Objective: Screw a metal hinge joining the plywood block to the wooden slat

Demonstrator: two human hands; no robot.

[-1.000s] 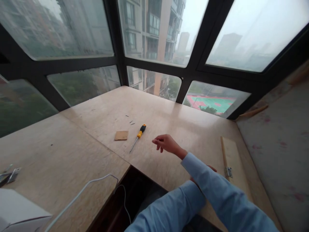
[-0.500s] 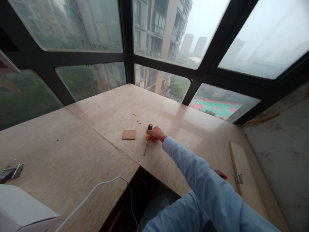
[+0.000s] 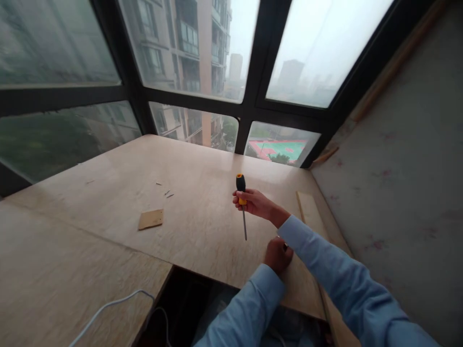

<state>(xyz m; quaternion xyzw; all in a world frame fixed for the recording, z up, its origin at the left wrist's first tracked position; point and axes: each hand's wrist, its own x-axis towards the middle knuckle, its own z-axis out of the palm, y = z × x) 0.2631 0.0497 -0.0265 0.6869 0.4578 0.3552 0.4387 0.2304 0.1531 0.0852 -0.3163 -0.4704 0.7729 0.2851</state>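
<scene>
My right hand (image 3: 256,201) is closed around a screwdriver (image 3: 240,183) with a black and yellow handle. The shaft points down, its tip over the wooden tabletop (image 3: 202,221). Lower and a little to the right, my left hand (image 3: 278,254) is curled closed beside the long wooden board (image 3: 307,207). What its fingers hold, if anything, is hidden. Left of the screwdriver lies a small thin wooden piece (image 3: 151,220) with small holes near one edge. Several screws (image 3: 170,195) lie loose behind it.
A dark opening (image 3: 188,294) cuts into the tabletop in front of me. A white cable (image 3: 108,304) runs over the table into it. Dark-framed windows (image 3: 249,96) stand along the back, and a papered wall (image 3: 390,193) rises on the right.
My view has swung to the right. The screwdriver has been lifted away from beside the small wooden piece and turned more upright. My left hand has come out from behind the right arm.
</scene>
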